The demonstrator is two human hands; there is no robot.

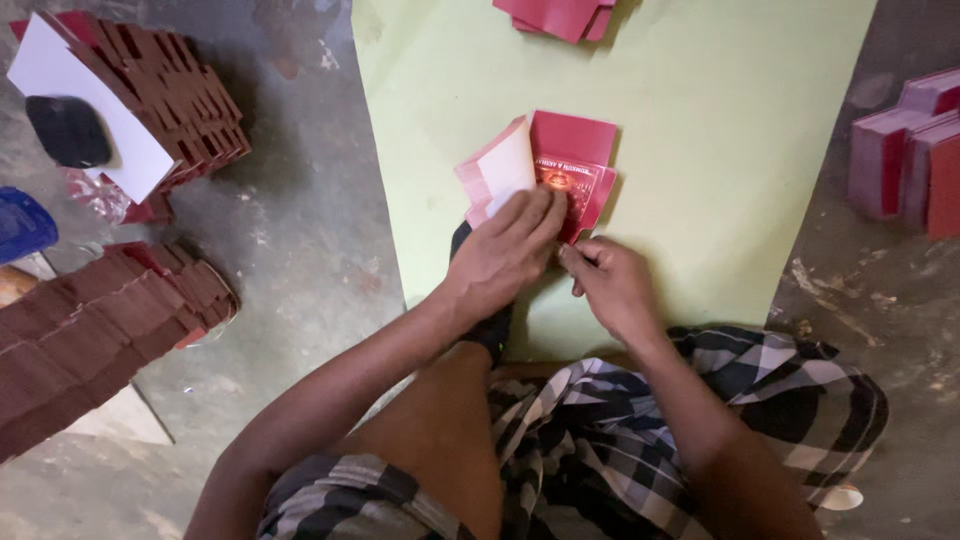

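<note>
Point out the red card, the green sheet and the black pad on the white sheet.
red card (575, 140), head view, bare upper part.
green sheet (730, 130), head view, bare right part.
black pad (67, 130), head view, its middle.

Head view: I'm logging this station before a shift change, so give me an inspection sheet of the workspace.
Surface: pale green sheet spread on a grey floor.
Job's things: small stack of red cards, one pale leaf lifted at its left.
Clutter: fanned brown-red card stacks and at left, boxed red stacks at right, more red cards at top, dark pad on a white sheet.
Grippers: left hand flat on the cards; right hand pinching their lower edge.
Cables: nothing seen.
Surroundings: checked cloth over the person's lap.
</note>
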